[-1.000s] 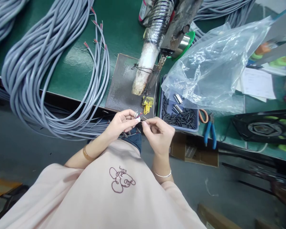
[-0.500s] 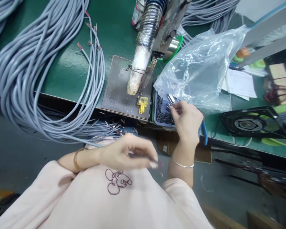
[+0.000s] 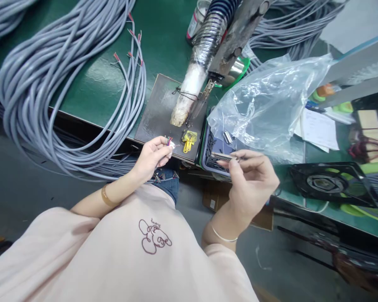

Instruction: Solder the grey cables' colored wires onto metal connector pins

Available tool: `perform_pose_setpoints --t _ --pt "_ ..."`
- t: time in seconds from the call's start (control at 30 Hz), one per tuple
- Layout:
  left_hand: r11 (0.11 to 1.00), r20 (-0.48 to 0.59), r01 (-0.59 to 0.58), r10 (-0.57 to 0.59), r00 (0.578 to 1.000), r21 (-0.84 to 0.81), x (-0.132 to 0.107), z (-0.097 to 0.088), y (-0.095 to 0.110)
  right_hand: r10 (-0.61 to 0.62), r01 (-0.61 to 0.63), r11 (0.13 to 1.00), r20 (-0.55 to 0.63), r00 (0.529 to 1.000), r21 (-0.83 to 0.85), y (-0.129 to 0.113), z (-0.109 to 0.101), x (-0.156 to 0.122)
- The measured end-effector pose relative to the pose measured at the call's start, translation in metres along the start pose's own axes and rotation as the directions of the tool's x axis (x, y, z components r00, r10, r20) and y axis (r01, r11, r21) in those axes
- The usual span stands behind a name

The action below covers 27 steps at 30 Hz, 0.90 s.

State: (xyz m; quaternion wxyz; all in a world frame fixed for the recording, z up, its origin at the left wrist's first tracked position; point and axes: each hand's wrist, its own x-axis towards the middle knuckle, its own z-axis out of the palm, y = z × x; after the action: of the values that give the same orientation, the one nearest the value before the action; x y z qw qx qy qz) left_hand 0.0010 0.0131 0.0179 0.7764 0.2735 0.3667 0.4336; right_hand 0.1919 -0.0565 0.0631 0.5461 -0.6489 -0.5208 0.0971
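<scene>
Your left hand [image 3: 151, 158] pinches the coloured wires [image 3: 169, 141] between thumb and fingers. Your right hand [image 3: 253, 178] grips a slender metal tool [image 3: 221, 156], which points toward the left hand above the blue tray [image 3: 216, 169]. The yellow clip [image 3: 187, 145] lies between your hands, nearer the left, on the dark plate [image 3: 151, 121]. Grey cables [image 3: 66, 63] lie beyond your left hand, partly on the table [image 3: 164, 42].

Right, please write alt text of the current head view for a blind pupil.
A person's left hand pinches coloured wire ends while the right hand holds a thin grey object over a blue tray. Coiled grey cables lie on the green workbench.
</scene>
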Motion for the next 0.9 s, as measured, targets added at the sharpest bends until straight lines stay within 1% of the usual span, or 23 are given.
perform_pose_setpoints --t 0.03,0.07,0.1,0.17,0.2,0.27,0.33,0.37,0.43,0.53,0.7,0.9 --pt "1.0 0.012 -0.009 0.009 1.0 0.014 0.001 0.002 0.001 0.042 -0.046 0.994 0.044 0.998 0.1 -0.003 0.005 -0.007" --pt "1.0 0.025 -0.015 0.015 1.0 0.027 0.002 0.004 0.001 0.078 -0.093 0.982 0.094 0.992 0.164 -0.004 0.011 -0.014" --pt "0.999 0.038 -0.02 0.018 0.999 0.04 0.003 0.006 0.001 0.104 -0.126 0.974 0.122 0.987 0.19 -0.004 0.017 -0.019" --pt "0.997 0.052 -0.031 0.027 0.998 0.064 0.004 0.007 0.001 0.118 -0.133 0.979 0.104 0.988 0.151 -0.001 0.031 -0.028" --pt "0.996 0.052 -0.037 0.033 0.998 0.076 0.004 0.008 0.001 0.095 -0.102 0.989 0.064 0.993 0.104 0.001 0.037 -0.031" --pt "0.994 0.05 -0.05 0.045 0.998 0.096 0.005 0.008 -0.001 -0.002 0.002 1.0 -0.003 1.0 0.007 0.007 0.046 -0.034" --pt "0.992 0.05 -0.06 0.055 0.997 0.115 0.005 0.008 -0.003 -0.085 0.085 0.996 -0.009 0.996 -0.039 0.013 0.052 -0.036" --pt "0.99 0.052 -0.065 0.059 0.997 0.124 0.005 0.007 -0.004 -0.097 0.097 0.995 0.002 0.995 -0.037 0.015 0.053 -0.036" --pt "0.986 0.055 -0.088 0.081 0.995 0.138 0.006 0.007 -0.006 -0.081 0.081 0.997 0.032 0.996 -0.001 0.018 0.056 -0.036" --pt "0.977 0.05 -0.147 0.141 0.989 0.156 0.008 0.007 -0.009 -0.065 0.063 0.997 0.074 0.995 0.041 0.019 0.058 -0.035" --pt "0.962 0.025 -0.192 0.191 0.981 0.192 0.01 0.007 -0.008 -0.098 0.095 0.995 0.131 0.986 0.029 0.018 0.062 -0.033" --pt "0.95 0.02 -0.224 0.225 0.974 0.219 0.012 0.007 -0.008 -0.118 0.116 0.993 0.131 0.984 0.025 0.017 0.062 -0.031"
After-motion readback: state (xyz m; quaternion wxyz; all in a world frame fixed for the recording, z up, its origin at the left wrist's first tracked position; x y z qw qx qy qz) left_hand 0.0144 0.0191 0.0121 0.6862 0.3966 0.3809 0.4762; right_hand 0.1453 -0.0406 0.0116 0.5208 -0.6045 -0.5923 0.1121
